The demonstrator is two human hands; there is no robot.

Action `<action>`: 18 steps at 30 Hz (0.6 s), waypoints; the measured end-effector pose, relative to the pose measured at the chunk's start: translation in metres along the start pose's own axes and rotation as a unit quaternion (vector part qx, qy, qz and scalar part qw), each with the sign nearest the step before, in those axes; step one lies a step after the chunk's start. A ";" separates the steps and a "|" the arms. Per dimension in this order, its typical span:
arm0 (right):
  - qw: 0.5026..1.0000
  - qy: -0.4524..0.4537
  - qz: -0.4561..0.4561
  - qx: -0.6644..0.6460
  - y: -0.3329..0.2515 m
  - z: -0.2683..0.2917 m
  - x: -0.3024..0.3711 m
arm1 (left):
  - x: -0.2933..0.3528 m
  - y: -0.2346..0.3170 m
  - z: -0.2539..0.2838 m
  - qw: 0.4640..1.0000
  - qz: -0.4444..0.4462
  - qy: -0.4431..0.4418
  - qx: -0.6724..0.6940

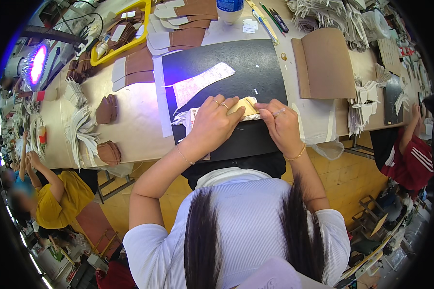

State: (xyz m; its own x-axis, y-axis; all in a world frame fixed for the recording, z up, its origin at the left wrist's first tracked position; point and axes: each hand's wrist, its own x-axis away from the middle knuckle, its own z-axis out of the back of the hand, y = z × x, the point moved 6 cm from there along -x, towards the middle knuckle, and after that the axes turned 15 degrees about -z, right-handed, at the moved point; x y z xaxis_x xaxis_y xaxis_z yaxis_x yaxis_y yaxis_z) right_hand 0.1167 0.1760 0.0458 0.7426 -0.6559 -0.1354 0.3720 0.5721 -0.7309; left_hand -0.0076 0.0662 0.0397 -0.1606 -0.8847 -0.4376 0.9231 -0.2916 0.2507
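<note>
A small pale yellow flat piece point(246, 106) lies between my hands over a black mat point(260, 62). My left hand point(214, 118) grips its left end, fingers on top and thumb along the near edge. At its right end, my right hand point(280, 123) pinches the edge between curled fingers and thumb. What lies under the piece is mostly hidden; a light strip shows along its near side. Beyond my left hand rests a curved, light cut-out piece point(197, 83), tinted by purple light. Pale fringed strips point(182, 119) stick out beside my left wrist.
Brown and white cut pieces point(178, 38) and a yellow basket point(146, 24) are at the far left, near a glowing lamp point(37, 65). A bottle point(230, 10) and pens point(275, 19) stand beyond the mat. A brown folder-like sheet point(325, 65) lies right. People work on both sides.
</note>
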 end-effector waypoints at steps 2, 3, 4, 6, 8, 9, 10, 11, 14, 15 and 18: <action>0.999 -0.018 -0.026 -0.031 0.004 0.001 0.003 | 0.000 -0.001 0.001 1.000 0.002 0.003 0.014; 0.998 0.002 -0.019 -0.066 0.003 0.004 0.004 | -0.001 -0.002 0.001 1.000 0.003 0.006 0.028; 0.994 0.022 -0.013 -0.102 0.002 0.006 0.004 | -0.001 -0.004 0.001 0.999 0.005 0.009 0.042; 0.986 0.059 -0.002 -0.155 0.001 0.011 0.004 | -0.001 -0.010 0.002 0.995 0.032 0.012 0.089; 0.977 0.093 0.007 -0.190 0.003 0.016 0.004 | 0.001 -0.016 0.005 0.989 0.067 0.020 0.131; 0.979 0.093 0.010 -0.182 0.002 0.016 0.004 | 0.002 -0.018 0.007 0.984 0.089 0.026 0.150; 0.980 0.092 0.013 -0.174 0.002 0.017 0.005 | 0.003 -0.021 0.010 0.979 0.111 0.033 0.168; 0.982 0.092 0.015 -0.166 0.001 0.018 0.005 | 0.004 -0.025 0.014 0.976 0.125 0.040 0.172; 0.986 0.049 0.029 -0.158 0.001 0.008 0.011 | 0.006 -0.039 0.030 0.968 0.159 0.066 0.182; 0.988 0.038 0.054 -0.138 0.000 0.002 0.013 | 0.007 -0.042 0.037 0.969 0.169 0.063 0.169; 0.992 0.005 0.089 -0.091 -0.007 -0.014 0.018 | 0.014 -0.052 0.066 0.972 0.202 0.035 0.116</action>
State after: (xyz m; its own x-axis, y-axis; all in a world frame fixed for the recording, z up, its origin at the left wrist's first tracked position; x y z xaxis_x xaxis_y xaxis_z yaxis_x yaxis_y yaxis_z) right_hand 0.1195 0.1536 0.0388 0.7816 -0.5576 -0.2797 0.1276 0.5818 -0.8033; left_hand -0.0806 0.0453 0.0774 0.2304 -0.9198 -0.3177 0.8014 -0.0059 0.5981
